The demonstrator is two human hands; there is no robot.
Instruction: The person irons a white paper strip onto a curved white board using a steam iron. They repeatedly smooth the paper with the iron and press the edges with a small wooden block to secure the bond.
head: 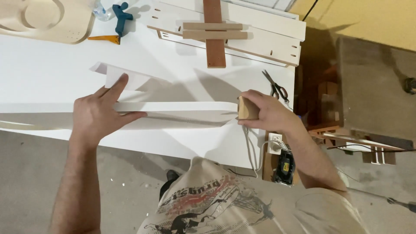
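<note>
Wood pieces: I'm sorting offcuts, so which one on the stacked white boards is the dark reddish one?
The long reddish-brown strip, running away from the person. Two pale wooden battens lie crosswise over it; the white boards lie beneath.

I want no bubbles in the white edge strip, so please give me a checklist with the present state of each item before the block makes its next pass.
1. Left hand presses the white edge strip flat against the panel: ok.
2. Right hand has a full grip on the wooden block: ok.
3. Block sits against the strip's end: ok, it touches there.
4. Strip lies straight between the hands: ok; past the left hand it sags toward the lower left.
5. Glue bond under the strip: cannot tell.
6. Scissors are clear of the block's path: ok, they lie behind the right hand on the white panel.
</note>
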